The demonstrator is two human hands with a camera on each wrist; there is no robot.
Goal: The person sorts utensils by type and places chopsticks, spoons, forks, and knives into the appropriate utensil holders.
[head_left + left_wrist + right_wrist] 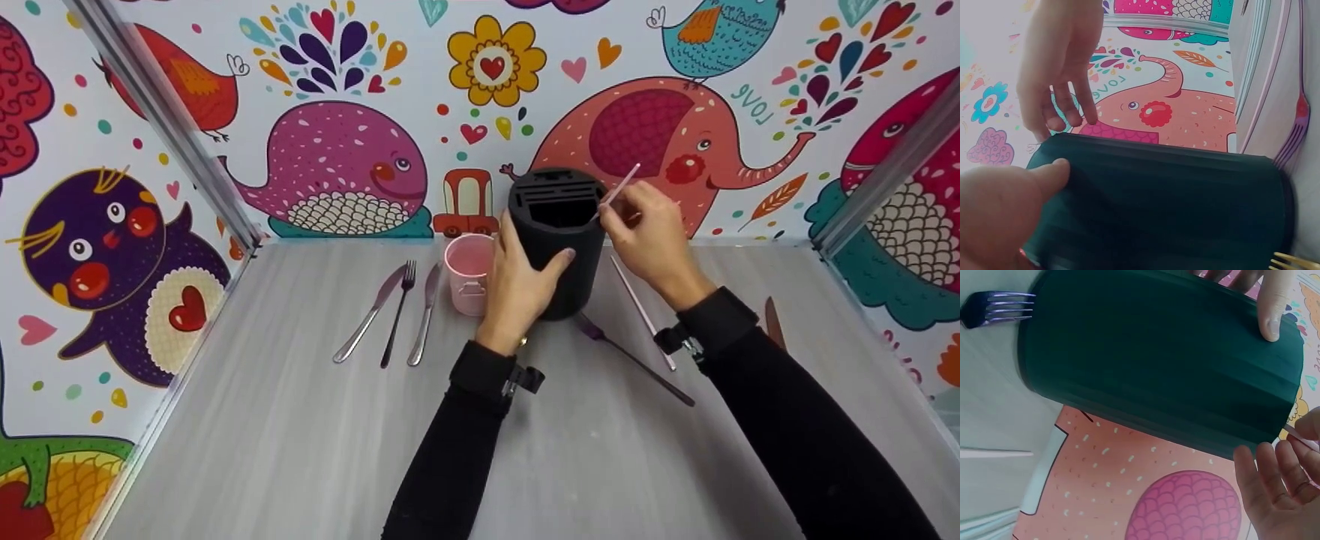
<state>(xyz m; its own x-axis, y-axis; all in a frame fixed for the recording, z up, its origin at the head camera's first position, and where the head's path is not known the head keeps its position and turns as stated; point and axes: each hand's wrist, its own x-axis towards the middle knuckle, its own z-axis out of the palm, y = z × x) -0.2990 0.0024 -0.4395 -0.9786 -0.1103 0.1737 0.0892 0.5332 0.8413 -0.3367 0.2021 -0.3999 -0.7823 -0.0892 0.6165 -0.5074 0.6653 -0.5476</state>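
My left hand (517,292) grips the side of a black cylindrical utensil holder (586,262), its thumb across the front. The holder stands on the table, with slots and a wide opening in its top. At the holder's right rim, my right hand (656,236) pinches a thin pink chopstick (628,177) between thumb and fingers. The chopstick slants, its lower end at the opening's edge. In the right wrist view, that hand's other fingers (1269,475) extend beside the holder's top. A purple fork (637,364) lies with its tines by the holder's base, near another pink chopstick (641,311).
Left of the holder stands a pink cup (459,289). Farther left lie a knife (367,319), a dark fork (397,315) and another knife (425,322). A brownish blade (774,322) shows beyond the right sleeve. Gold tines (1297,261) appear in the left wrist view. Printed panels enclose the table.
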